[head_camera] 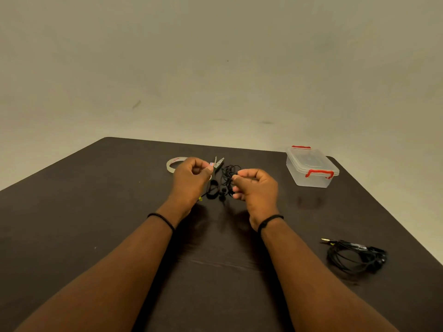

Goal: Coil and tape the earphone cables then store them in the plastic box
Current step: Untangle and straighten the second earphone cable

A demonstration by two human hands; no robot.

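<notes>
Meanwhile, lidded plastic box (311, 167) sits apart from both hands.

Both forearms are bare, with no sleeves showing up to the edge of view. A thin black beaded bracelet (161, 220) circles the left wrist. A similar black band (269, 221) sits on the right wrist.

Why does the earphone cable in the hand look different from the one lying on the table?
The held earphone cable is up off the table, gripped by the right hand; the second earphone cable lies untouched on the dark table. The held one hangs in a narrow, bunched tangle; the lying one spreads in a wider, flatter loop. The held one is mid-table; the other is near the right edge. Both are black.
</notes>
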